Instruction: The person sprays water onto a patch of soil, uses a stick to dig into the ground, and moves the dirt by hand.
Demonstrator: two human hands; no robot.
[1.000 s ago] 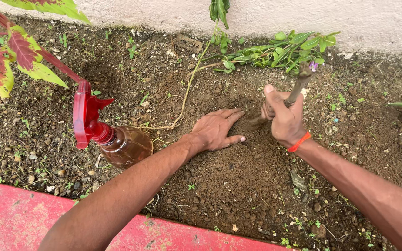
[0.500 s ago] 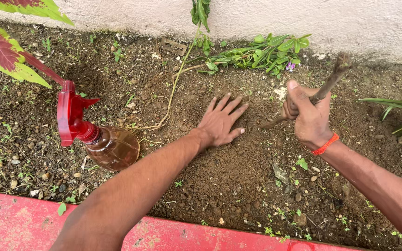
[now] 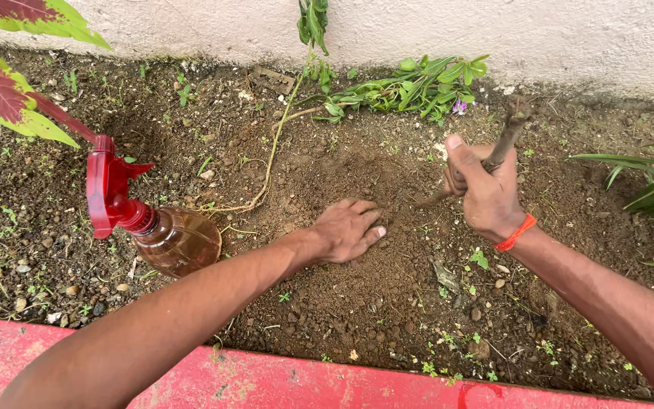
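Head view: 1 right hand [image 3: 486, 195] fisted around 1 stick [image 3: 493, 155], right of 1 spray bottle [image 3: 153, 223]. 1 left hand [image 3: 346, 229], fingers curled, holding nothing, presses soil [image 3: 372, 295] between bottle and stick.

Bed: loose brown soil [image 3: 357, 295], pebbles throughout, between a red curb [image 3: 281, 382] and a pale wall [image 3: 569, 34].
Lying on it: spray bottle [image 3: 153, 223] on its side; vine [image 3: 270, 155]; uprooted weeds [image 3: 410, 85] by the wall.

Browns, reds and greens along a pale wall

Dark brown soil [image 3: 357, 288]; spray bottle [image 3: 157, 227] amber-brown with a red trigger head; red curb [image 3: 281, 382]; orange wristband [image 3: 515, 232]; leaves [image 3: 1, 98] maroon-centred with yellow-green edges; small purple flower [image 3: 459, 107]; grey-brown stick [image 3: 497, 151]; off-white wall [image 3: 569, 34].
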